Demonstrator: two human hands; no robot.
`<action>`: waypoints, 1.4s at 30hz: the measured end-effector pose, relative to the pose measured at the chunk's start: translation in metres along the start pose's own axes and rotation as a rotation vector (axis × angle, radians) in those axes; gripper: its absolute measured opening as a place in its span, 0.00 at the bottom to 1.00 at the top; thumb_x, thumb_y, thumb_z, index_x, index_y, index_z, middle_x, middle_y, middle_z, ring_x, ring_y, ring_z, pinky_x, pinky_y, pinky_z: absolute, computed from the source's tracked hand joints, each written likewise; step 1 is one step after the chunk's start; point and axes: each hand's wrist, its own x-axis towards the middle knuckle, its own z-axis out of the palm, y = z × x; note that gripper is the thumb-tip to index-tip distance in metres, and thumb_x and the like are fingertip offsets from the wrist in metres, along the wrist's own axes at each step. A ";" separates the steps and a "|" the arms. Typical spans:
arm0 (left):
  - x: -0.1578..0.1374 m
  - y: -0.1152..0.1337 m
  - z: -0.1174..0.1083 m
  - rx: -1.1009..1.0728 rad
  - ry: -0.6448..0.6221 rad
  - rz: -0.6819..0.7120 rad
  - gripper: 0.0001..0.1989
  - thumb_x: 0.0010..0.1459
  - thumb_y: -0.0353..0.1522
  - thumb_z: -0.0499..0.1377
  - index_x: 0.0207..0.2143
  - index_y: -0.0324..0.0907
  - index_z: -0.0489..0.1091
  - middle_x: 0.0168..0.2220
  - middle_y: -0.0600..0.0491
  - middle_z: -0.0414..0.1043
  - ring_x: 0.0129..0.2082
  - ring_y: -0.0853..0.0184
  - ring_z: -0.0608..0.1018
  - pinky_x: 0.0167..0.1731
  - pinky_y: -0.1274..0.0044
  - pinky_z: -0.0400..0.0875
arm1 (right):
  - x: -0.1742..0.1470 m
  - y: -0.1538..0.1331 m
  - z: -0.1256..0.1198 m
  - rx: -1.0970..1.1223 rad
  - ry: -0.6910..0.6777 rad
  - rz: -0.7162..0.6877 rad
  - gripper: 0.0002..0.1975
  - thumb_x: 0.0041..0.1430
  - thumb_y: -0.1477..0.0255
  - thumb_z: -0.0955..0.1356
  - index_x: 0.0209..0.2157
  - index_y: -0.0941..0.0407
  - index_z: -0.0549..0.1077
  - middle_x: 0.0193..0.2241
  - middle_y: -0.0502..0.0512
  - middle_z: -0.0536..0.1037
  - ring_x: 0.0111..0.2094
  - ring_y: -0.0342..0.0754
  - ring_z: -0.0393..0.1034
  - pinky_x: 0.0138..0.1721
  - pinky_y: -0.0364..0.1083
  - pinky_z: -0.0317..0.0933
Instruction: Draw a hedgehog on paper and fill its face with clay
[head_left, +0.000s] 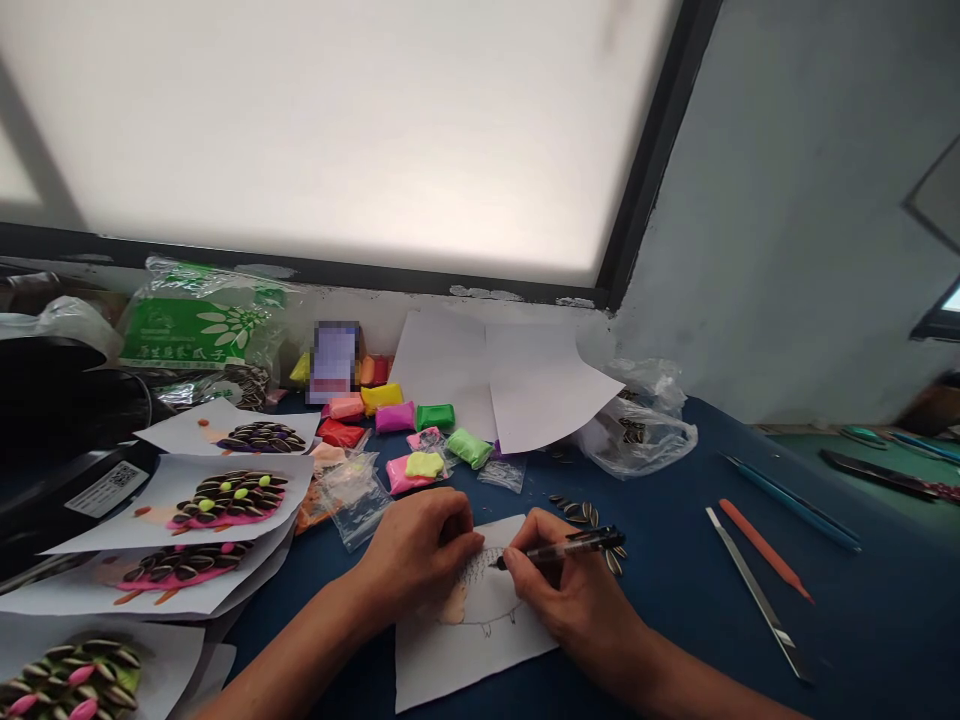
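A white sheet of paper (427, 675) lies on the blue tabletop, with a line drawing of a spiny, short-legged animal (487, 600) on it. Some peach colour fills the drawing's left end. My right hand (581, 610) is closed around a black pen (574, 546), its tip touching the paper near the spiky strokes. On the upper left of the sheet rests my left hand (420, 550), fingers curled and thumb pressed down, holding the paper. Its palm side is hidden. Sunflower seeds (577, 510) lie loose just beyond my right hand.
Finished seed-covered animal pictures (225, 495) overlap at left. Colourful clay packets (395, 417) spread behind my hands, near a propped phone (334, 362) and white sheets (540, 385). At right lie an orange tool (765, 550), a metal blade (757, 595) and a blue tool (791, 500).
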 end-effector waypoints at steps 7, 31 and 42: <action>0.000 -0.003 0.002 0.004 0.009 -0.002 0.08 0.51 0.35 0.60 0.24 0.42 0.66 0.22 0.59 0.66 0.24 0.72 0.66 0.24 0.79 0.53 | 0.001 0.002 0.001 -0.051 0.013 0.000 0.09 0.60 0.69 0.62 0.26 0.55 0.62 0.21 0.45 0.61 0.23 0.41 0.56 0.24 0.41 0.52; 0.000 -0.001 0.001 0.009 0.005 -0.006 0.08 0.52 0.34 0.60 0.23 0.42 0.66 0.23 0.59 0.66 0.24 0.72 0.66 0.24 0.79 0.53 | 0.000 0.002 0.000 -0.045 -0.033 0.023 0.09 0.60 0.69 0.62 0.26 0.54 0.61 0.21 0.45 0.61 0.23 0.41 0.56 0.23 0.41 0.52; 0.001 -0.002 0.002 0.008 0.015 0.002 0.08 0.52 0.35 0.60 0.23 0.42 0.66 0.22 0.59 0.65 0.24 0.72 0.66 0.24 0.79 0.53 | 0.001 0.000 -0.001 -0.039 -0.007 0.012 0.09 0.59 0.69 0.62 0.26 0.54 0.61 0.20 0.44 0.60 0.22 0.41 0.55 0.23 0.41 0.51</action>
